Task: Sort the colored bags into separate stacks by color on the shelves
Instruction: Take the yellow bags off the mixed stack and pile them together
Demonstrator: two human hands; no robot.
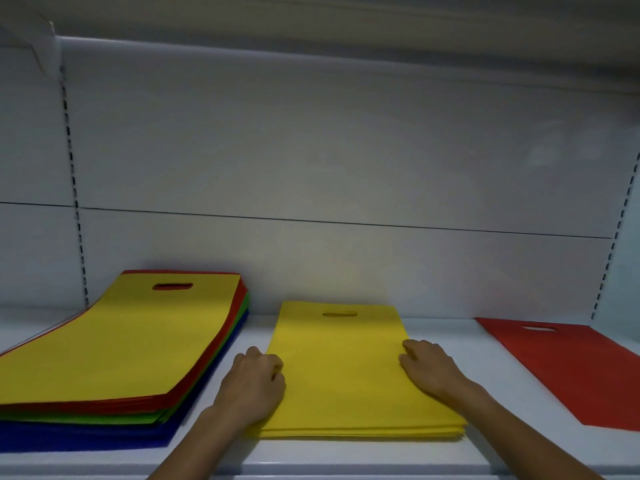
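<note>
Early: left hand (254, 382) and right hand (429, 368) are gripping the yellow stack (339, 375); red bag (571, 368) is lying apart; mixed pile (114, 341) is waiting.

Left hand (254, 386) and right hand (429, 368) rest on the yellow stack (339, 375), between mixed pile (114, 341) and red bag (571, 368).
</note>
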